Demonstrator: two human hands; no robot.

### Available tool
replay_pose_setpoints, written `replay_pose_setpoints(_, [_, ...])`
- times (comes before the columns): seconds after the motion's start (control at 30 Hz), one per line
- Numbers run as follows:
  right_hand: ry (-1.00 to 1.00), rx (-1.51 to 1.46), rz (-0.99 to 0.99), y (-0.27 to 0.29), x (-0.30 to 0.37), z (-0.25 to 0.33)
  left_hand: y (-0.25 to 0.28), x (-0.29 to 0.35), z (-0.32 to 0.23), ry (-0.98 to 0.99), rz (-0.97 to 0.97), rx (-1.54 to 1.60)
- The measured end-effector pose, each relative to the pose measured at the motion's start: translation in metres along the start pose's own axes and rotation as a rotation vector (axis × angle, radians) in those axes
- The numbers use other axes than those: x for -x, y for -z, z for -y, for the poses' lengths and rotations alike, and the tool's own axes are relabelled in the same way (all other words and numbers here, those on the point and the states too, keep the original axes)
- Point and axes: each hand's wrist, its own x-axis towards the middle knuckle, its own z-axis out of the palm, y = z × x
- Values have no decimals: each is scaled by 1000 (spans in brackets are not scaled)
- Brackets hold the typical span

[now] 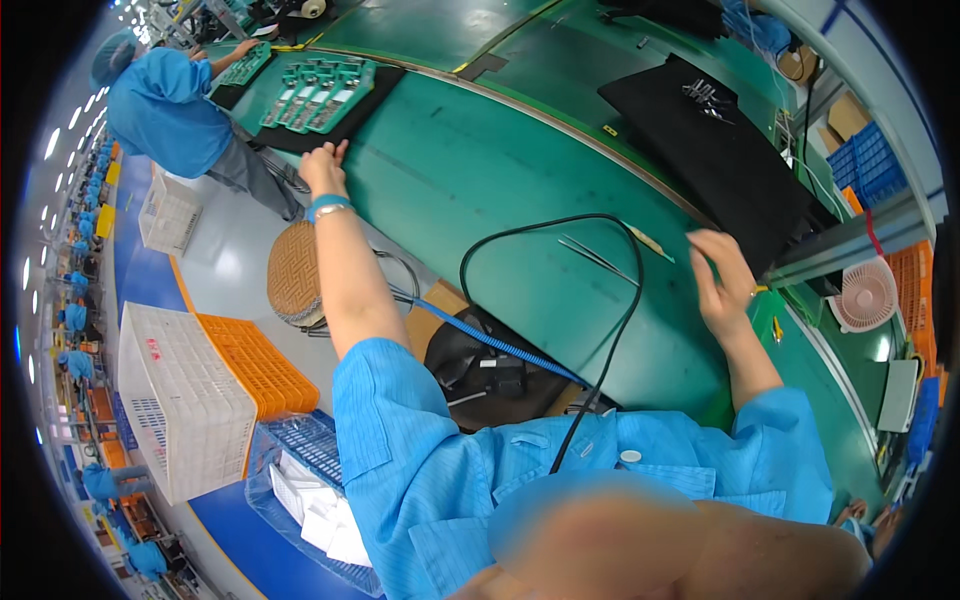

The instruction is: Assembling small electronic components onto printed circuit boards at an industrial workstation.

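Note:
At the upper left, my left hand (323, 168) has its fingers bent around the near edge of a black mat (372, 112). On that mat lies a green tray (318, 95) holding rows of small metal parts. My right hand (722, 275) is at the right side of the green bench, fingers apart and nothing in them. Left of it, a thin yellowish pointed tool (648, 241) and metal tweezers (598, 260) lie on the bench. A black cable (466, 262) loops around the tweezers.
A black sheet (700, 150) with small metal pieces (707, 98) covers the far right. A blue coiled cord (490, 340) crosses the bench edge. Beside me stand a round stool (293, 272), a white crate (185, 400) and an orange crate (255, 365). A co-worker (175, 110) handles another green tray.

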Motion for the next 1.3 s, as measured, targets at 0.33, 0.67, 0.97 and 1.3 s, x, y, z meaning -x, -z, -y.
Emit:
replay_pose_setpoints(0.33, [-755, -702, 362, -154, -70, -55, 8, 274, -16, 430, 117, 213])
replay_pose_setpoints(0.67, [-1151, -1385, 785, -143, -56, -86, 59, 522, -70, 543, 494, 124])
replay_pose_setpoints(0.97, [-632, -697, 595, -84, -3, 33, 127, 485, -81, 373, 526, -218])
replay_pose_setpoints(1.3, [-447, -584, 251, -5, 82, 80, 98, 512, -77, -33, 666, -403])
